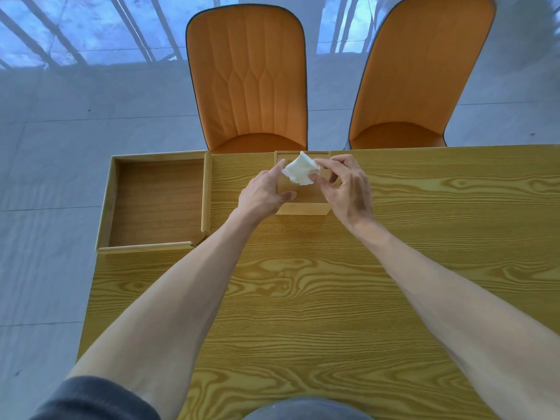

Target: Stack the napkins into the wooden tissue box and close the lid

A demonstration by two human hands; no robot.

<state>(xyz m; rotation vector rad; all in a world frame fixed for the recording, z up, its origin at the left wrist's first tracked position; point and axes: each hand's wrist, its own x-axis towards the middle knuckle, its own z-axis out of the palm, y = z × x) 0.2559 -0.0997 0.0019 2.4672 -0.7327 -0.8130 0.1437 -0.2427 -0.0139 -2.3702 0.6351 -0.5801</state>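
At far edge of bench (303, 283), small wooden tissue box (303, 204) stands open. Right hand (345, 189) pinches crumpled white napkin (300, 169) between thumb and fingertips, holding it just above box opening. Left hand (263, 194) rests against box's left side, thumb along front wall, index finger extended up toward napkin, nothing gripped. Shallow wooden tray (157, 201) lies at bench's left corner, apart from box. Two orange chairs (248, 80) stand beyond bench.
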